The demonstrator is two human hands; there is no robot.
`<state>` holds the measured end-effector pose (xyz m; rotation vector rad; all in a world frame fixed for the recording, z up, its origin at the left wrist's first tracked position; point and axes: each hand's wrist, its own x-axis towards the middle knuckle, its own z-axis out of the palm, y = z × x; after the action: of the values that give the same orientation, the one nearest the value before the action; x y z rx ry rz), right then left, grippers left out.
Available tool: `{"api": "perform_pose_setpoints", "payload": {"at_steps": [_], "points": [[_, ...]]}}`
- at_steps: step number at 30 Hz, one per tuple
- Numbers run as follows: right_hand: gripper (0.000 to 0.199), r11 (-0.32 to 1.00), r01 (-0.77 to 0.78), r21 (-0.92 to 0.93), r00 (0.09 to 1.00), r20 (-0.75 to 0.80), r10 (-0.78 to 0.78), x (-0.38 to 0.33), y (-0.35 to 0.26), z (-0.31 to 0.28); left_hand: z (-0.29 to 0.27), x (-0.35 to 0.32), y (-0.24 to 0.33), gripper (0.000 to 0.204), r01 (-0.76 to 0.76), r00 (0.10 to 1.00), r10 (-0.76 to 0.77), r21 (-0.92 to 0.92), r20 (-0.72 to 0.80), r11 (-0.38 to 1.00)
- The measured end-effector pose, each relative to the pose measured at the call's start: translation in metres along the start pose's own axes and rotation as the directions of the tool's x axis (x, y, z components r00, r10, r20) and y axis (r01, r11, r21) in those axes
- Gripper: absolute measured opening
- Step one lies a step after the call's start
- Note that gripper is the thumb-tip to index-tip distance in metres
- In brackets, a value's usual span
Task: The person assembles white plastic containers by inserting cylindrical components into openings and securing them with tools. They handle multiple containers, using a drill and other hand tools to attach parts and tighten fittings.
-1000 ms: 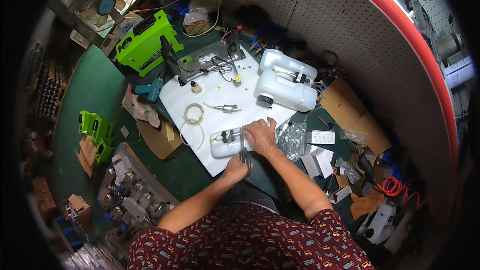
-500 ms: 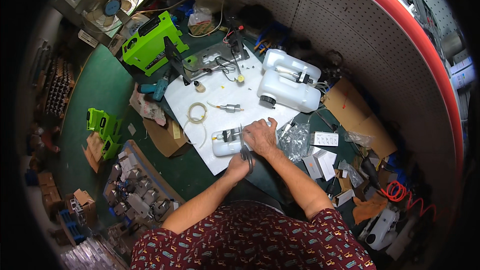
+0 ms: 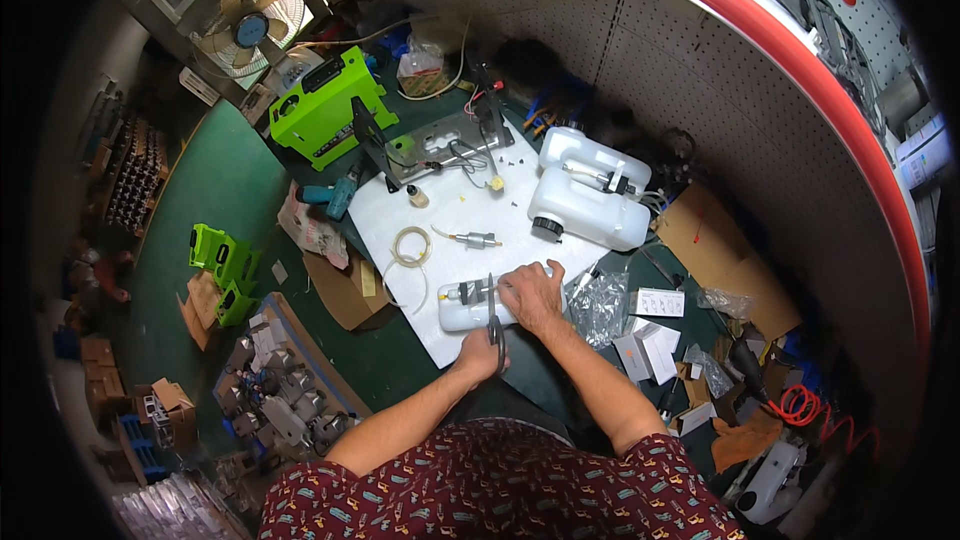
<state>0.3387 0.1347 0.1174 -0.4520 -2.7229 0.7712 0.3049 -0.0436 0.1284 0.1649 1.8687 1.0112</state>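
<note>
A white plastic tank [image 3: 463, 308] with a black fitting on top lies on the white sheet [image 3: 450, 202] at the bench's near edge. My right hand [image 3: 533, 297] rests on the tank's right end and holds it. My left hand [image 3: 482, 352] is closed on the dark handles of pliers [image 3: 493, 310], whose jaws reach up to the fitting on the tank. A coil of clear tubing [image 3: 407, 245] and a small metal fitting [image 3: 475, 238] lie just beyond on the sheet.
Two more white tanks [image 3: 590, 195] lie at the sheet's far right. A green machine case [image 3: 322, 110], a blue tool [image 3: 332, 196], small green parts [image 3: 222, 260], cardboard boxes [image 3: 345, 288], white cartons [image 3: 645, 345] and a tray of metal parts [image 3: 275, 400] surround the sheet. A fan [image 3: 248, 28] stands far left.
My head has shifted slightly, so the bench sits a little lower in view. Both hands stay on the tank and pliers in nearly the same pose.
</note>
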Motion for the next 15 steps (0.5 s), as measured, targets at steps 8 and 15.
{"api": "perform_pose_setpoints", "payload": {"at_steps": [8,15], "points": [[0.016,0.999,0.047,0.027,0.999,-0.018,-0.047,0.0,0.004,0.0,-0.113,-0.006,-0.047,0.028,-0.065,0.87,0.251,0.407,-0.423,0.911],[0.015,0.999,0.04,0.024,0.989,0.141,-0.044,0.003,-0.001,-0.011,-0.247,0.084,-0.026,0.061,0.187,0.905,0.133,0.66,-0.403,0.728]]}}
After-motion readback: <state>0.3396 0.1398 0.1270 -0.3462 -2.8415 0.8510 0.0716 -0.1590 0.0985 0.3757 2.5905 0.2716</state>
